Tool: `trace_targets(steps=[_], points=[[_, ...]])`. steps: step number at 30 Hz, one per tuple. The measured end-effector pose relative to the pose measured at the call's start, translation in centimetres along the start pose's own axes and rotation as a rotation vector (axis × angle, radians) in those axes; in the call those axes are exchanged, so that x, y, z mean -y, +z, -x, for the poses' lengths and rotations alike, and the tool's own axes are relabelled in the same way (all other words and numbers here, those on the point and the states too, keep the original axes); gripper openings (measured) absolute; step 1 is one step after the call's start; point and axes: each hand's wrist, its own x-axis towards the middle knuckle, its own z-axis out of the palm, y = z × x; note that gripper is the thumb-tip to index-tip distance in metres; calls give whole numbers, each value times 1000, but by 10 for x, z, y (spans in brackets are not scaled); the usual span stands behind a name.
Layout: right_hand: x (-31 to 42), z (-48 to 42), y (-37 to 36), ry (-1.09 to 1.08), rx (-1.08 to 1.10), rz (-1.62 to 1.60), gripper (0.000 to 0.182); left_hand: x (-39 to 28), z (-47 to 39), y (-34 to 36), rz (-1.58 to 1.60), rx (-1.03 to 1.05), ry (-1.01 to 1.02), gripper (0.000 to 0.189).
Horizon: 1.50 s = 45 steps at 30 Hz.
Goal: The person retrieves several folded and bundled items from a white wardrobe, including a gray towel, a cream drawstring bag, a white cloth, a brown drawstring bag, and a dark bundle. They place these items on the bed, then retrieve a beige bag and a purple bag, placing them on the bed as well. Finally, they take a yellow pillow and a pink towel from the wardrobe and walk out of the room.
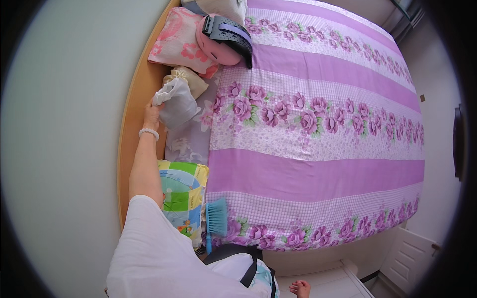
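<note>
My left hand point(152, 113), with a white beaded bracelet at the wrist, grips the gathered white edge of a pale grey cloth bag point(178, 108) near the wooden headboard point(131, 149). A cream drawstring pouch point(192, 82) lies right behind the bag. Low in the view, my right hand point(300, 287) is beside the bed with its fingers curled; nothing can be made out in it. The bed carries a purple and white floral sheet point(316, 171).
A pink and white pillow point(179, 44) and a pink case with a dark strap point(220, 44) lie beyond the bags. Nearer are a colourful patterned pillow point(182, 193) and a blue bed brush point(216, 218). A white panelled door point(408, 257) stands at lower right.
</note>
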Motion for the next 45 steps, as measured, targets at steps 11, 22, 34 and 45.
trace_targets(steps=[11, 22, 34, 45], points=[[40, 31, 32, -102, 8, 89, 30, 14, 15, 62, 59, -440, -650, 75], [-2, 37, 48, -49, -43, -12, 23, 57, -6, 45, 466, -301, -511, 63], [-65, 25, 51, -125, -95, -176, 21, 113, 103, 119, 155, 376, -740, 31], [-256, 44, 83, 33, -262, -606, 19, 0, 403, 298, -476, 1293, -406, 26]])
